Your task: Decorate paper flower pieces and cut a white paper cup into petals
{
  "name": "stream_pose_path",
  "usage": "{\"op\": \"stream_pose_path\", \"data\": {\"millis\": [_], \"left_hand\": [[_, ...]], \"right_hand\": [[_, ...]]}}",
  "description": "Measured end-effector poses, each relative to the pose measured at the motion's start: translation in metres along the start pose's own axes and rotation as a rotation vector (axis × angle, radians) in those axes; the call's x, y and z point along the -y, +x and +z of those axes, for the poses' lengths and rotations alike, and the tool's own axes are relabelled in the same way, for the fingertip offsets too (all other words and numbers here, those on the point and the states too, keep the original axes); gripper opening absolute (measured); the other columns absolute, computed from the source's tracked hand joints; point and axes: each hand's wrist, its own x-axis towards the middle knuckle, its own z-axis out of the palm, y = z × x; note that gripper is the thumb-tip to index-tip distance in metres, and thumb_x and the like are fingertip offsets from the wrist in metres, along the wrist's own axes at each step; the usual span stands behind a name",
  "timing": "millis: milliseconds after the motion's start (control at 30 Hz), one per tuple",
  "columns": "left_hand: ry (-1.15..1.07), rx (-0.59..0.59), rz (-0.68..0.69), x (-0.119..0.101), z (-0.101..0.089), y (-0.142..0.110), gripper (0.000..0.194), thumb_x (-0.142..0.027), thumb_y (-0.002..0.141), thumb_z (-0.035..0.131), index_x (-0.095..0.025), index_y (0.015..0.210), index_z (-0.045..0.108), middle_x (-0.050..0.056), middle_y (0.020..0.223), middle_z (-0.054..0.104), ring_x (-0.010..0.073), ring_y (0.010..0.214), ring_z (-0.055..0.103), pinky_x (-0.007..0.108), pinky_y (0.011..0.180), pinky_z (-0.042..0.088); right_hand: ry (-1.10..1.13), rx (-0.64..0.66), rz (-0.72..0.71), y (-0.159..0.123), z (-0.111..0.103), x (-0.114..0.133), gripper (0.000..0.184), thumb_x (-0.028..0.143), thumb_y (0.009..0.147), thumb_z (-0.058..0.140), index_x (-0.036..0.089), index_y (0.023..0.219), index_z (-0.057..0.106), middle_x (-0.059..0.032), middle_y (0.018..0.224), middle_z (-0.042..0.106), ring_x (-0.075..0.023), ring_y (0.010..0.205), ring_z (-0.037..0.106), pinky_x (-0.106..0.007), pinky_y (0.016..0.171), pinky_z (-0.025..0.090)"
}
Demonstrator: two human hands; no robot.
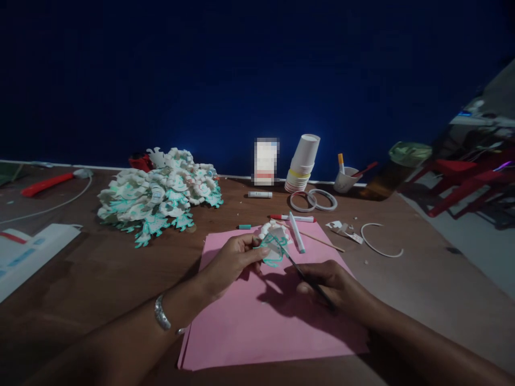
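My left hand (pixel 237 260) pinches a small white paper cutout (pixel 273 247) with green outlines above the pink sheets (pixel 249 327). In my right hand (pixel 328 281) is a slim dark tool (pixel 306 276), gripped like a pen. Its thin tip reaches the right side of the cutout; I cannot tell its exact kind. Behind the cutout lies a ring of whitish pieces (pixel 267 228). A white marker (pixel 297 233) and a red-and-white marker (pixel 298 218) lie just beyond my hands, with a thin stick (pixel 324 241) beside them.
A heap of green-edged white cutouts (pixel 161 185) sits at the back left. Stacked paper cups (pixel 302 163), tape rings (pixel 324 200) and a small cup (pixel 346 180) holding pens stand at the back right. Paper scraps (pixel 344 230) and a curved white strip (pixel 374 246) lie on the right.
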Motion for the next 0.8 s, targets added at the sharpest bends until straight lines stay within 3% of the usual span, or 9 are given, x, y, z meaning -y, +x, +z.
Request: {"op": "stream_pose_path", "data": {"millis": [167, 300, 500, 700, 800], "left_hand": [[-0.035, 0.015, 0.004, 0.0021, 0.0003, 0.0010, 0.024, -0.036, 0.075, 0.078, -0.015, 0.081, 0.066, -0.003, 0.059, 0.058, 0.0051, 0.045, 0.047, 0.015, 0.038, 0.033], [-0.016, 0.045, -0.037, 0.0046, -0.0003, 0.0012, 0.027, -0.039, 0.076, 0.077, -0.014, 0.079, 0.066, -0.003, 0.056, 0.059, 0.0057, 0.044, 0.049, 0.015, 0.038, 0.033], [-0.008, 0.070, -0.058, 0.0044, 0.0017, -0.0001, 0.027, -0.038, 0.077, 0.076, -0.013, 0.080, 0.066, 0.001, 0.065, 0.065, 0.0061, 0.047, 0.053, 0.015, 0.039, 0.035], [0.108, 0.115, -0.100, 0.0040, -0.0003, -0.0006, 0.030, -0.043, 0.082, 0.069, -0.013, 0.079, 0.066, 0.002, 0.054, 0.063, 0.0057, 0.039, 0.046, 0.017, 0.034, 0.022], [0.131, 0.128, -0.098, 0.0026, 0.0007, -0.0021, 0.031, -0.044, 0.083, 0.068, -0.013, 0.079, 0.067, 0.001, 0.055, 0.062, 0.0061, 0.042, 0.047, 0.017, 0.038, 0.028]], "right_hand": [[-0.001, 0.023, -0.008, 0.0017, -0.0016, -0.0003, 0.035, 0.046, 0.093, 0.063, 0.011, 0.090, 0.069, 0.0045, 0.065, 0.041, -0.0085, 0.057, 0.031, -0.020, 0.049, 0.029], [0.026, 0.013, -0.018, 0.0013, -0.0013, -0.0031, 0.036, 0.046, 0.093, 0.063, 0.013, 0.078, 0.063, 0.0052, 0.063, 0.041, -0.0078, 0.055, 0.030, -0.020, 0.049, 0.027], [0.005, 0.002, -0.031, 0.0002, -0.0008, -0.0033, 0.035, 0.044, 0.094, 0.063, 0.014, 0.075, 0.059, 0.0055, 0.063, 0.040, -0.0079, 0.056, 0.030, -0.020, 0.048, 0.026], [-0.011, 0.002, -0.023, -0.0003, -0.0009, -0.0043, 0.037, 0.047, 0.094, 0.061, 0.015, 0.075, 0.059, 0.0053, 0.060, 0.041, -0.0077, 0.052, 0.030, -0.020, 0.045, 0.025], [-0.018, -0.001, -0.021, -0.0002, -0.0008, -0.0043, 0.040, 0.048, 0.094, 0.061, 0.016, 0.071, 0.056, 0.0056, 0.058, 0.041, -0.0078, 0.051, 0.030, -0.021, 0.045, 0.025]]}}
